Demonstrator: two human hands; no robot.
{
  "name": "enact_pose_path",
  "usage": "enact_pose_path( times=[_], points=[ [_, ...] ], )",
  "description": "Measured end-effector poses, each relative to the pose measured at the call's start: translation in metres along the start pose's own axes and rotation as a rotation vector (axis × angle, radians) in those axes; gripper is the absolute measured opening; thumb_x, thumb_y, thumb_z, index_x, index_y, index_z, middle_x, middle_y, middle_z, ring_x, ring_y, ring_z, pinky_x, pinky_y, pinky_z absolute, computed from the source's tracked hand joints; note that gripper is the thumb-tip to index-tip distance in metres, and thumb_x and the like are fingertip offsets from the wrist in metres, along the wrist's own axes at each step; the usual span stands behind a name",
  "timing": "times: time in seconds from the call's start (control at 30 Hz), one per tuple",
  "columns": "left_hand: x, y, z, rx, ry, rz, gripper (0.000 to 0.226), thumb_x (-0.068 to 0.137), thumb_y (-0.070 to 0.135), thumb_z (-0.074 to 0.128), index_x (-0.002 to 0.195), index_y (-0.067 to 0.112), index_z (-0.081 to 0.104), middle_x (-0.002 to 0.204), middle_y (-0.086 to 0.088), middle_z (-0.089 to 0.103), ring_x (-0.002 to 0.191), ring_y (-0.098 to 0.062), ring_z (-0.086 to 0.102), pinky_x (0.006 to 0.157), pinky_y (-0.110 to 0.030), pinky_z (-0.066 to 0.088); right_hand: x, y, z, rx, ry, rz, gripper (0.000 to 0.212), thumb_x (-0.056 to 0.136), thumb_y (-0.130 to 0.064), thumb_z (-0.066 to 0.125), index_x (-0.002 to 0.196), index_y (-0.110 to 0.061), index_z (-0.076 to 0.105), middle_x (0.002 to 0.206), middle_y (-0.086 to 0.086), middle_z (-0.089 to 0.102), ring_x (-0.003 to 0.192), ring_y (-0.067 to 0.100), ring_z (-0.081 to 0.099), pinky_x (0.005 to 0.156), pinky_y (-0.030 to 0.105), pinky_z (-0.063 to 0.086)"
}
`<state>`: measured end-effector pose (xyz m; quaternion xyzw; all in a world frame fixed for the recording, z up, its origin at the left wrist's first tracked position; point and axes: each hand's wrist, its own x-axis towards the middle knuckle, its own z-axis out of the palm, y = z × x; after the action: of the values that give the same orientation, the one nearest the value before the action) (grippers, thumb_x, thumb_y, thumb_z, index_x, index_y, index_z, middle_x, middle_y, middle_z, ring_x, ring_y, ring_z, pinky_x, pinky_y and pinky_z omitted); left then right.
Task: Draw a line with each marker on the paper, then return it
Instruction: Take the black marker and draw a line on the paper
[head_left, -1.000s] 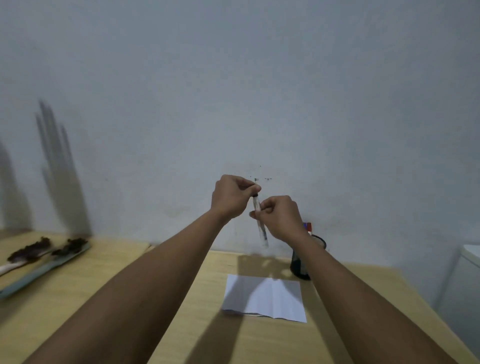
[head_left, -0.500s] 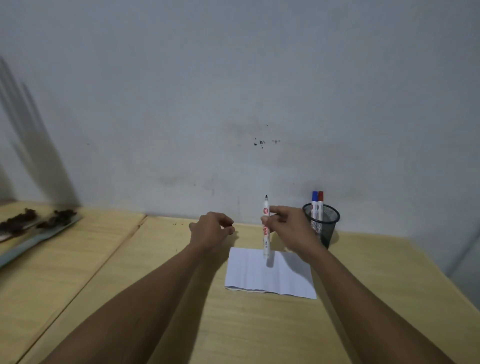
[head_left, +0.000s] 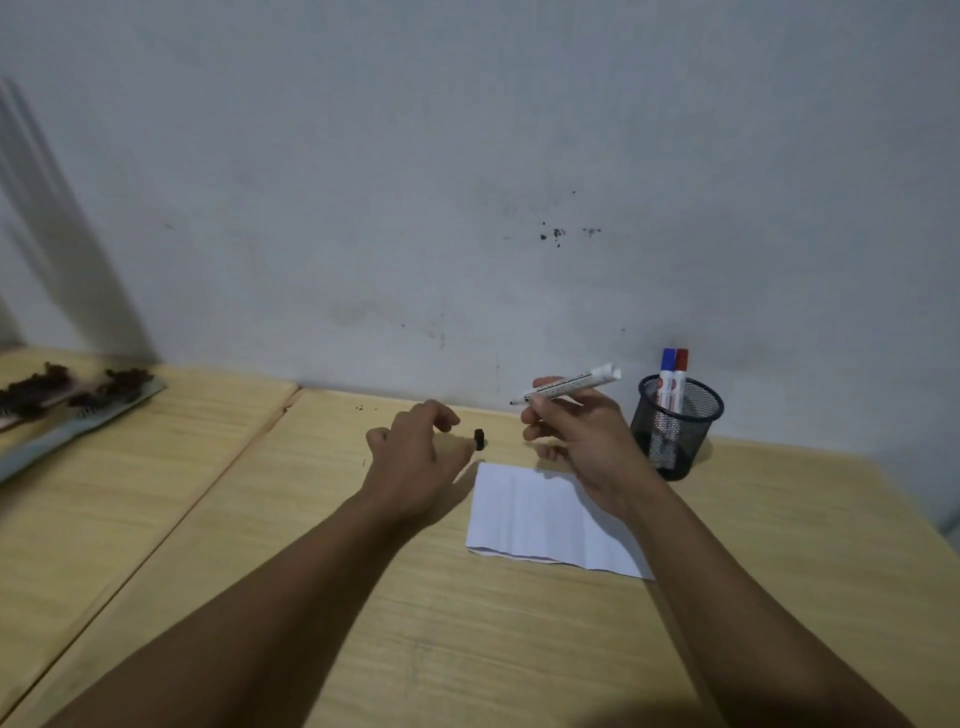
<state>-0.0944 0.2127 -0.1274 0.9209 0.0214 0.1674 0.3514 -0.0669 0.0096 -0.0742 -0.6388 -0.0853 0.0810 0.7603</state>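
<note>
Above the far edge of the paper (head_left: 540, 514), the right hand (head_left: 582, 441) pinches an uncapped marker (head_left: 569, 387) between thumb and fingers near its writing end, the dark tip pointing left and a little down, the white tail slanting up toward the wall. The left hand (head_left: 415, 457) hovers just left of the paper's far corner, fingers loosely curled and gripping nothing, with a small black cap (head_left: 479, 439) standing on the bench (head_left: 260, 519) just beyond its fingertips.

I judge the marker light, rigid and smooth-barrelled, so a firm pinch close to the tip, as it is held now, should give the best control for a stroke; a hold nearer the tail would let the tip wander. The paper is thin and creased from folding, lying loose on the bench, and would likely slide or buckle under a dragged tip unless the free hand pins it down.

Right of the paper, near its far corner, stands a black mesh cup (head_left: 675, 426) with a blue-capped marker (head_left: 666, 384) and a red-capped marker (head_left: 679, 384) upright inside, touching each other. The cup looks light enough to tip if knocked by the right forearm. The cap, small and likely to roll, sits near the paper's far left corner, where a careless sweep could flick it away. Well left of the paper, at the bench's far side, lie some long flat objects with dark clumps (head_left: 67, 389) on them, clear of the work.
</note>
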Motion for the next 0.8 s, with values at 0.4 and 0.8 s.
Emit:
enact_pose_path(
  times=[0.4,0.8],
  points=[
    [-0.014,-0.019,-0.004,0.221,-0.208,0.194,0.037,0.075,0.069,0.060,0.096,0.038,0.062,0.117,0.020,0.063,0.120,-0.012,0.045,0.110,-0.057,0.022,0.023,0.064,0.017,-0.455,-0.033,-0.122,0.011,0.094,-0.013,0.065,0.088,-0.005,0.063,0.073,0.011,0.069,0.056,0.009,0.063,0.052,0.023,0.050],
    [-0.009,-0.023,-0.003,0.250,-0.288,0.172,0.055,0.061,0.079,0.051,0.104,0.044,0.054,0.125,0.026,0.047,0.128,-0.007,0.031,0.109,-0.074,0.012,0.028,0.073,0.015,-0.608,-0.003,-0.193,0.015,0.095,-0.021,0.064,0.082,-0.014,0.065,0.069,0.005,0.069,0.062,0.019,0.067,0.057,0.033,0.056]
  ],
)
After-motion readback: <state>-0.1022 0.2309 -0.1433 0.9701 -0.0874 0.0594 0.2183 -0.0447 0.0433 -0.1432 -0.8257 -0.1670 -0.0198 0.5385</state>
